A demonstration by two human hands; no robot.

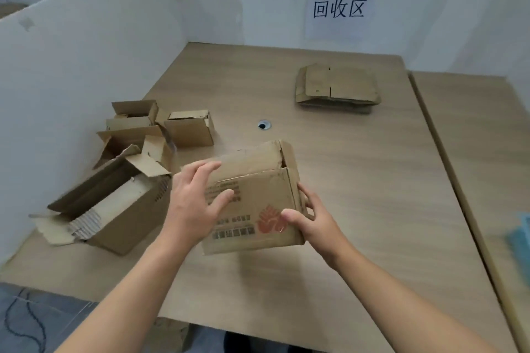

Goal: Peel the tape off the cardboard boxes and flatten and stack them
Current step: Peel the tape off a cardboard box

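Creased cardboard box (259, 178) clasped by right hand (314, 223); left hand (195, 203) rests flat, grip released

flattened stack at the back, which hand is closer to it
Right. The right hand grips the right edge of the printed box, in front of the flattened stack; the left hand rests on its left part, farther off.

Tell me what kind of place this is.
Likely a cardboard recycling station on an office desk: a wall sign reads 回收区 (recycling area), a stack of flattened boxes lies near it, and open boxes wait at left. The right hand grips a printed box.
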